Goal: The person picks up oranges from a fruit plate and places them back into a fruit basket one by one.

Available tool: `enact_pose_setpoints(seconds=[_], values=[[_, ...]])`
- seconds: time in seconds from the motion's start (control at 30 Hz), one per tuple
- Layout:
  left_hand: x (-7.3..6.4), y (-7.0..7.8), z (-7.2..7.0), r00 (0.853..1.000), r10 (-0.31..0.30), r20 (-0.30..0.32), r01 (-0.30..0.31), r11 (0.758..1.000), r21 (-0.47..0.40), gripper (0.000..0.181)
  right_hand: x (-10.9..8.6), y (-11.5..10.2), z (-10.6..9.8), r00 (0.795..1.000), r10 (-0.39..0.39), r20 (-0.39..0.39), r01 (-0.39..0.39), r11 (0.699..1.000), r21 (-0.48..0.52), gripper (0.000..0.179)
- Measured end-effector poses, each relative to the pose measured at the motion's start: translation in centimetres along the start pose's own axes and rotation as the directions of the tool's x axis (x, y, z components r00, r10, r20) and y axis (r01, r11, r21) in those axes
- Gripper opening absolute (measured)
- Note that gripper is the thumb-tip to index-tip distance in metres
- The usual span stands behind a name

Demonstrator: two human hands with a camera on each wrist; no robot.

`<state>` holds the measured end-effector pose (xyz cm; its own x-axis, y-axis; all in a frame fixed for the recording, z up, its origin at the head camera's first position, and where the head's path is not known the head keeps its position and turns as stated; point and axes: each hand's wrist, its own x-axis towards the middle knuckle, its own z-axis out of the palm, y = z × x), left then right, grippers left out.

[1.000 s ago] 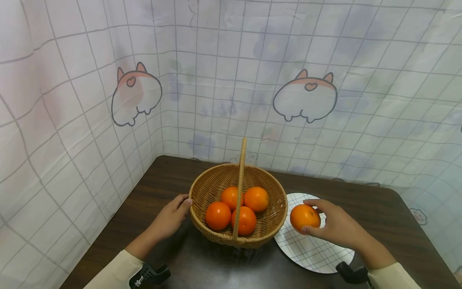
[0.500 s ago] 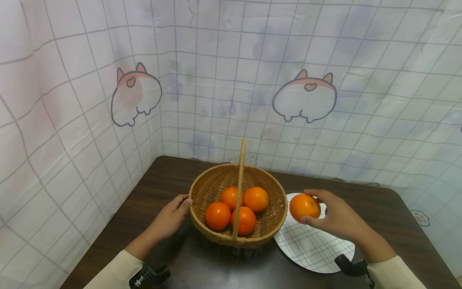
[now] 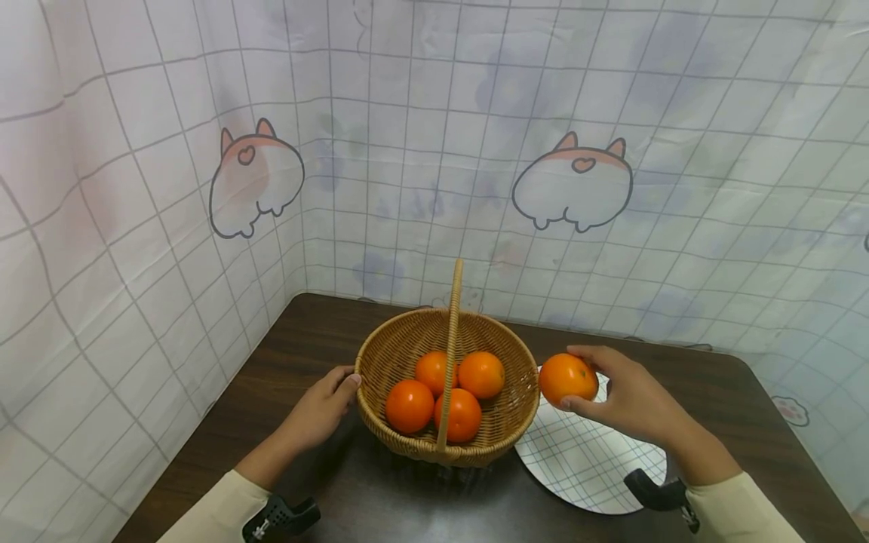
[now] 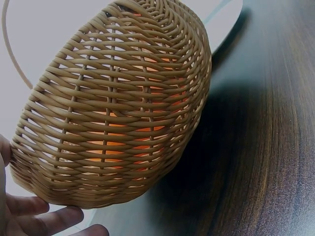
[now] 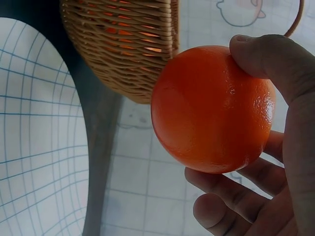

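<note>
In the head view my right hand (image 3: 634, 396) grips an orange (image 3: 569, 379) between thumb and fingers, beside the basket's right rim. The right wrist view shows this orange (image 5: 211, 108) raised above the plate's level, the thumb on one side and fingers on the other. My left hand (image 3: 324, 407) pinches the left rim of a wicker basket (image 3: 390, 445), thumb over the edge. Several oranges (image 3: 459, 415) lie inside the basket, one partly hidden behind its tall handle (image 3: 453, 332). Through the weave in the left wrist view, orange fruit (image 4: 115, 142) glows.
A white plate (image 3: 597, 475) with a grid pattern sits right of the basket, partly under the right hand. All stands on a dark wooden table (image 3: 380, 498). A white gridded curtain (image 3: 421, 151) encloses the back and sides.
My right hand has lifted the orange off the plate's middle, moving it up and slightly left toward the basket. The left hand and basket have stayed in place.
</note>
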<state>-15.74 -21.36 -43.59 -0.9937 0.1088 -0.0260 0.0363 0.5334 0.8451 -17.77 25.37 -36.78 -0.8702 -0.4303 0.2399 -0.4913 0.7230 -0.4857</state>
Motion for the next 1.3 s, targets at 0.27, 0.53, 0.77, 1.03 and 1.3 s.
enact_pose_setpoints(seconds=[0.27, 0.53, 0.77, 1.03, 1.3], values=[[0.0, 0.0, 0.1, 1.000, 0.001, -0.008, -0.001, 1.000, 0.004, 0.056, 0.6, -0.5, 0.0, 1.000, -0.002, 0.010, 0.002, 1.000, 0.006, 0.082], [-0.1, -0.1, 0.1, 1.000, -0.004, -0.009, 0.004, 1.000, -0.002, 0.057, 1.0, -1.1, -0.1, 1.000, -0.027, -0.001, 0.027, 1.000, 0.002, 0.079], [-0.1, -0.2, 0.1, 1.000, -0.006, -0.009, 0.006, 1.000, -0.002, 0.057, 1.4, -1.6, 0.0, 1.000, -0.026, -0.002, 0.026, 1.000, -0.003, 0.079], [0.0, -0.3, 0.1, 1.000, -0.006, -0.006, 0.006, 1.000, 0.001, 0.058, 1.5, -1.9, -0.1, 1.000, -0.029, 0.008, 0.029, 0.999, 0.029, 0.079], [0.0, -0.2, 0.0, 1.000, -0.005, -0.004, 0.005, 1.000, 0.006, 0.057, 1.7, -2.2, 0.1, 0.998, -0.055, 0.009, 0.054, 0.998, 0.042, 0.078]])
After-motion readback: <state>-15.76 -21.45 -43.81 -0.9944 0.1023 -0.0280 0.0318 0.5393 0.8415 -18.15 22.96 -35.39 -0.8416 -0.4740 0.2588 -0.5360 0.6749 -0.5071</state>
